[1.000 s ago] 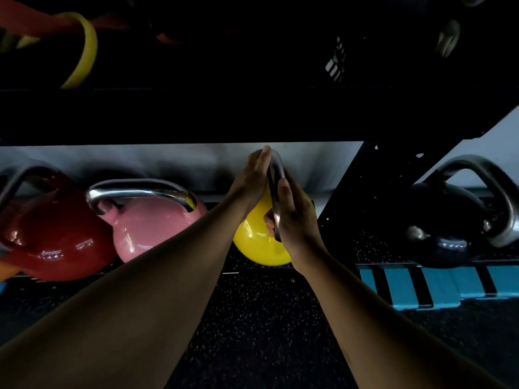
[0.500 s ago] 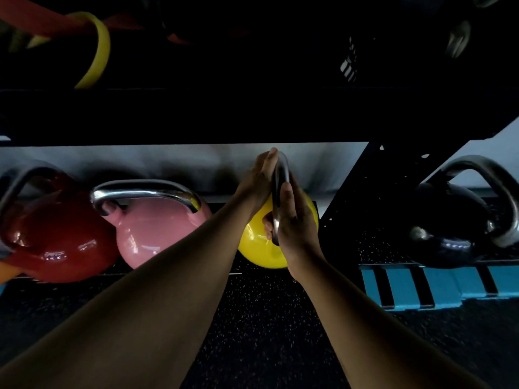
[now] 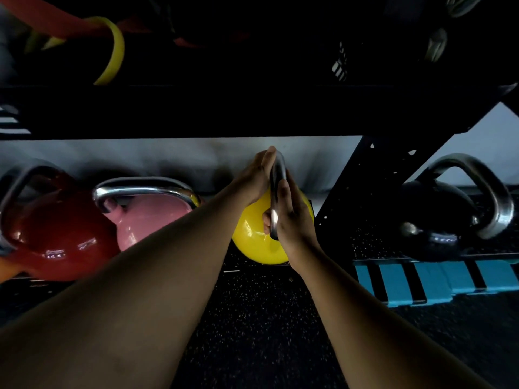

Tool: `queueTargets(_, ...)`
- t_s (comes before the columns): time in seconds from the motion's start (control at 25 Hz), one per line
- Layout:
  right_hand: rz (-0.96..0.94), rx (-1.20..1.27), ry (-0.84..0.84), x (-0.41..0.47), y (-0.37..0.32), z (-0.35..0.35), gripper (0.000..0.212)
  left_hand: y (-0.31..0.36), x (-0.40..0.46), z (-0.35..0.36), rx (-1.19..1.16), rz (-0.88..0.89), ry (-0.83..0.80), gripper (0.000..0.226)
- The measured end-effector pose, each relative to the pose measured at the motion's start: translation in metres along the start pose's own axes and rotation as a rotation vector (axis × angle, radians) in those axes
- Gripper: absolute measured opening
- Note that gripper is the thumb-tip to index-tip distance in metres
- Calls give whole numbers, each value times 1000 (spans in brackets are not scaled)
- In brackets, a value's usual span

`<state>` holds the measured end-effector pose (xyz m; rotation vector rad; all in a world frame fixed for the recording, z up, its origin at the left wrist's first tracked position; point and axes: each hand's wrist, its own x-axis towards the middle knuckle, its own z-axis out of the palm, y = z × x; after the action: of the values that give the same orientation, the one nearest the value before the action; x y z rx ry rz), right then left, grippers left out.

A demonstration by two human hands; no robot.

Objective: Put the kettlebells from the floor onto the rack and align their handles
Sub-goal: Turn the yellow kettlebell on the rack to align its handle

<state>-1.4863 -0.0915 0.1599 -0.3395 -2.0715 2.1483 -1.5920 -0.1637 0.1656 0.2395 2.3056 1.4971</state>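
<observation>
Left hand and right hand clasp the yellow kettlebell handle.

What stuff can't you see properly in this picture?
Head view only:
- Red kettlebell: cut off by the left edge.
- Pink kettlebell: lower part hidden by the left forearm.
- Yellow kettlebell: top hidden by both hands.
- Upper shelf: contents too dark to tell.

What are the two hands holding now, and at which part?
Both hands, left and right, hold the yellow kettlebell by its steel handle.
</observation>
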Motion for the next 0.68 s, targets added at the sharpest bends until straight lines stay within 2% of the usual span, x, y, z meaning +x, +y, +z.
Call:
queueTargets(0.08,44,-62,-1,2,-2,-2,41,12,-7,-7,113,3,-9,48)
queueTargets(0.16,63,-254,-13,4,-12,-7,42,20,-15,-15,215,22,-26,49)
queueTargets(0.24,65,-498,2,8,-19,-16,46,19,-25,-28,507,137,-40,51)
queueTargets(0.32,0,-735,35,9,-26,-28,51,11,-38,-51,911,268,1,51)
queueTargets(0.36,-44,-852,39,10,-30,-33,53,7,-44,-64,1029,297,30,51)
queueTargets(0.48,-196,-1130,11,6,-46,-40,53,3,-71,-97,1100,283,63,53)
queueTargets(0.68,-431,-1238,-121,4,-61,3,55,-24,-110,-149,1029,143,233,52)
